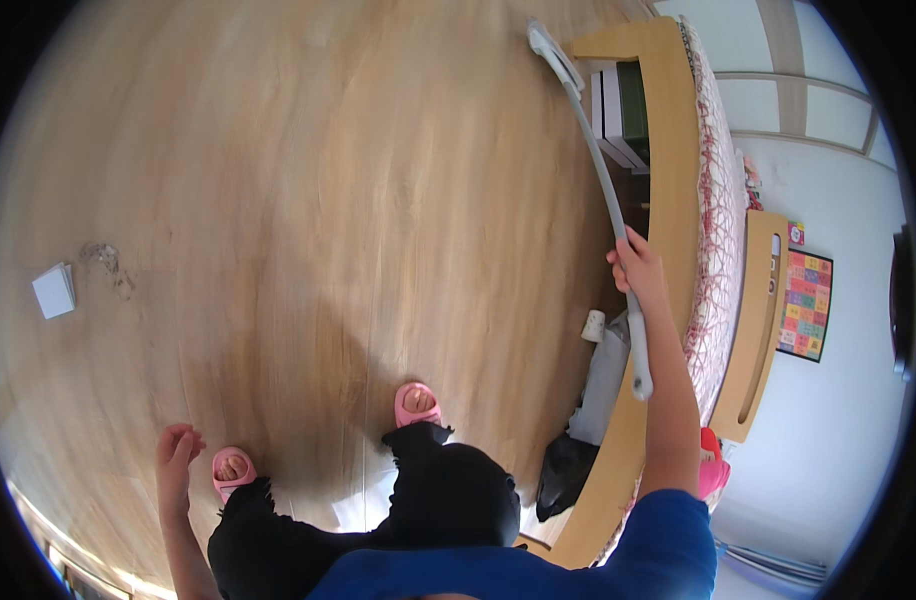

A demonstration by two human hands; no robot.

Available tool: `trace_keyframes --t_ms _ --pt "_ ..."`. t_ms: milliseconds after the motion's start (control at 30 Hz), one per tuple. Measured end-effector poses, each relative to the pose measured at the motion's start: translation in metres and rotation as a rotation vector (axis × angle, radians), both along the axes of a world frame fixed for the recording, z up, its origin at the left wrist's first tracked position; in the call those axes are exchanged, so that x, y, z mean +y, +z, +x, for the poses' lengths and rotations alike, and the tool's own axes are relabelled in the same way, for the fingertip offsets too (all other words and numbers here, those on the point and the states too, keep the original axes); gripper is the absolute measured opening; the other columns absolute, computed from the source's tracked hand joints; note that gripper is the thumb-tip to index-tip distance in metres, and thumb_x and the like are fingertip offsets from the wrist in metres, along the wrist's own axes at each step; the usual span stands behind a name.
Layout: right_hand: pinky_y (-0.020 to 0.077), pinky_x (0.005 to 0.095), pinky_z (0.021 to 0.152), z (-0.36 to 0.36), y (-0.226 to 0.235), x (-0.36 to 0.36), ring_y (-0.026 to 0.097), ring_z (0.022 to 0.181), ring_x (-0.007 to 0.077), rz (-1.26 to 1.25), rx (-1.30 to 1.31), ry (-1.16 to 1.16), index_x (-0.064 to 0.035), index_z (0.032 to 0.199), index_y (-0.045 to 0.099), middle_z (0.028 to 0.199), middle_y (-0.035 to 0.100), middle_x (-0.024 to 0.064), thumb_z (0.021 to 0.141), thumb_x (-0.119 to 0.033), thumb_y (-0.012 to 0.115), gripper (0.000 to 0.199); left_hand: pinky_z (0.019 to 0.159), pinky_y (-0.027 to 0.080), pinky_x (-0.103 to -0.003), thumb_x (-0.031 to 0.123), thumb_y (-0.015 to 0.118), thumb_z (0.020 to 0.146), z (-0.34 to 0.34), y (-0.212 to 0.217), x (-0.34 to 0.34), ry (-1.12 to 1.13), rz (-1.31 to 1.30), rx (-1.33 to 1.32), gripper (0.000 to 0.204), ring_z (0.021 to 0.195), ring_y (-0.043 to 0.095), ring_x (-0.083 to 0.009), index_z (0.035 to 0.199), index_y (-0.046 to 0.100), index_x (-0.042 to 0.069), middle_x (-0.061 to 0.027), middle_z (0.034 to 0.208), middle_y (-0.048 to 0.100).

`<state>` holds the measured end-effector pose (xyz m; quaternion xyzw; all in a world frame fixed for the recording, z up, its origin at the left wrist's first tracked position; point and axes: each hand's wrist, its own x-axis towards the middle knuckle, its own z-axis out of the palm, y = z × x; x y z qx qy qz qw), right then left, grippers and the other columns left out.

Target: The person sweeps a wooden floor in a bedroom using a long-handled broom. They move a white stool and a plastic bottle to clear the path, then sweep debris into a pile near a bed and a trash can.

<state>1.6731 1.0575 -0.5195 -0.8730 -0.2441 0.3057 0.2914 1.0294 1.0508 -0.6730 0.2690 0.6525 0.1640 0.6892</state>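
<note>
My right hand (638, 270) is closed round the grey shaft of a long-handled floor tool (600, 160). Its narrow pale head (555, 52) is at the far end, beside the corner of the bed frame; I cannot tell if it is a mop or a squeegee. The rounded grip end reaches back along my right forearm. At the lower left, my left hand (179, 446) hangs with its fingers curled in and nothing seen in them. It is beside my left foot in a pink slipper (234, 472).
Along the right runs a wooden bed frame (671, 150), with boxes (618, 115) beneath. A white cup (593, 325), a grey bundle (600, 385) and a black bag (565, 475) lie by its side. On the wood floor at left are a small dust pile (106, 262) and a folded white card (53, 291).
</note>
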Motion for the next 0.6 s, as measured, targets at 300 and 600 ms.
trace_keyframes --t_ms 300,600 --pt "0.032 0.026 0.032 0.122 -0.077 0.07 0.041 0.036 0.0108 0.007 -0.174 -0.013 -0.0022 0.124 0.037 0.057 0.05 0.006 0.083 -0.013 0.05 0.045 0.068 0.041 -0.023 0.014 0.047 0.083 0.005 0.047 -0.028 0.035 -0.071 0.201 0.013 0.072 0.052 -0.0105 0.093 0.051 0.007 -0.0028 0.083 0.053" --pt "0.0329 0.0251 0.03 0.124 -0.078 -0.004 0.042 0.035 0.0111 -0.123 -0.089 -0.197 -0.0143 0.127 0.036 0.053 0.049 0.0058 0.084 -0.017 0.049 0.045 0.07 0.042 -0.024 0.013 0.047 0.084 0.034 0.057 -0.016 -0.034 -0.047 0.141 0.016 0.074 0.053 -0.0115 0.097 0.05 0.005 -0.0043 0.086 0.054"
